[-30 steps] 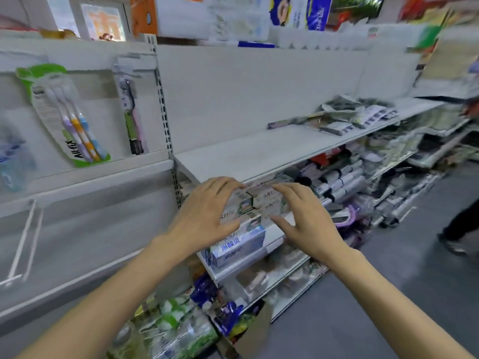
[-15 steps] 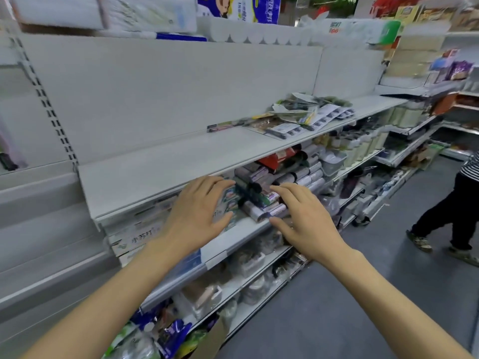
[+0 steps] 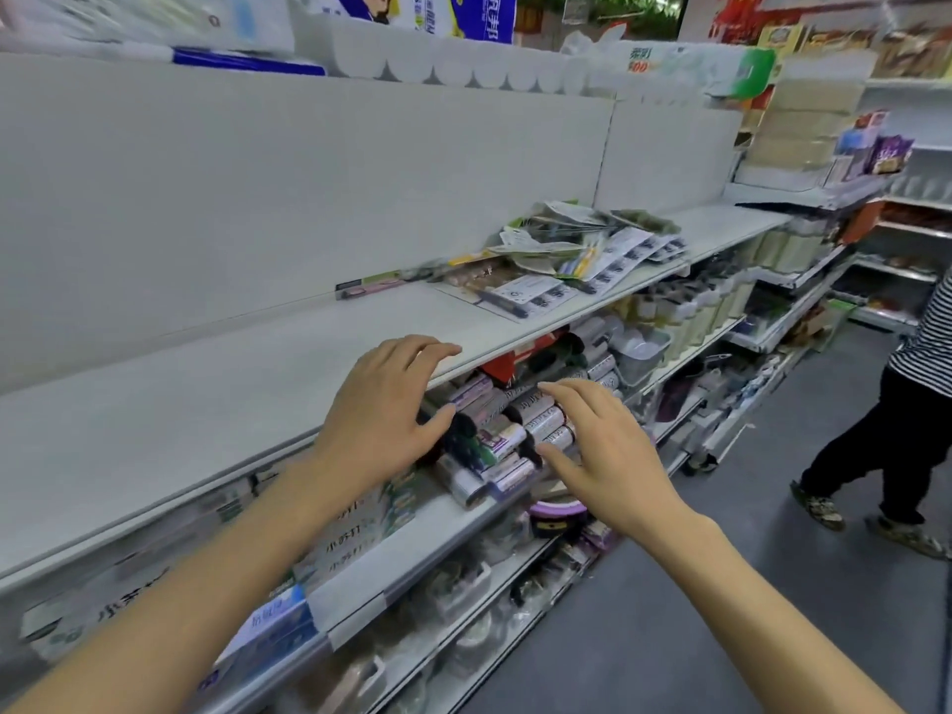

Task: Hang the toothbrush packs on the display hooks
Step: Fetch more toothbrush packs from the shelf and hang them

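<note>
Gripped nothing: left hand (image 3: 381, 425) and right hand (image 3: 608, 456) spread apart, empty. Loose heap of flat carded toothbrush packs (image 3: 572, 249) lay far right on the white shelf (image 3: 257, 383). Likely light, stiff-backed, slippery-fronted; best pinched near the card's top edge.

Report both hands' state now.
Left hand: open, holding nothing.
Right hand: open, holding nothing.
</note>
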`<state>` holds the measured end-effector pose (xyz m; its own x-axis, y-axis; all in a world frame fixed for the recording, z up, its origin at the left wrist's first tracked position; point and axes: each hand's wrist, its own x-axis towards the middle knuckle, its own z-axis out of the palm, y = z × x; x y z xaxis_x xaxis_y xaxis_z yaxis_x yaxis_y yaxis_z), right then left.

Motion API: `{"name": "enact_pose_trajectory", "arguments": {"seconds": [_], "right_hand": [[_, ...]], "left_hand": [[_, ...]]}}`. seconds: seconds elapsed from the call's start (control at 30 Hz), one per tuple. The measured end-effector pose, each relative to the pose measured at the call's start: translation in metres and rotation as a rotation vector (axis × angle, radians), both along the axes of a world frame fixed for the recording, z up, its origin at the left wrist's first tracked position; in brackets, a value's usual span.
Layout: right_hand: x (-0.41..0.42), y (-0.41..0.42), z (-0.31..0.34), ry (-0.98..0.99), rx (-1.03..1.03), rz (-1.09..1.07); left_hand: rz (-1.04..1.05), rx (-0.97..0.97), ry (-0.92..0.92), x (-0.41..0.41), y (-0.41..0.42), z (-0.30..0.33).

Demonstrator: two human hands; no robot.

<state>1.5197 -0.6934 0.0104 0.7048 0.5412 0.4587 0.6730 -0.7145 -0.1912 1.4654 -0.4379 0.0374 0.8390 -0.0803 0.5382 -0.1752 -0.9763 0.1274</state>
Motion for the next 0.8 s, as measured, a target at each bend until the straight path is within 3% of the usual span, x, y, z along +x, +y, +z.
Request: {"name": "enact_pose_trajectory", "arguments": {"seconds": [0.5, 0.7, 0.8], "right_hand": [[0.197, 0.016, 0.022, 0.016, 0.033, 0.008], [0.287, 0.021, 0.032, -0.048, 0.086, 0.067], [0.334, 0.024, 0.040, -0.068, 0.098, 0.109]], "left_hand": [[0.074, 0.040, 0.111, 0.181, 0.033, 0.032], [0.170, 0.003, 0.108, 0.248, 0.028, 0.035], [0.221, -0.121, 0.167, 0.292, 0.031, 0.038]]}}
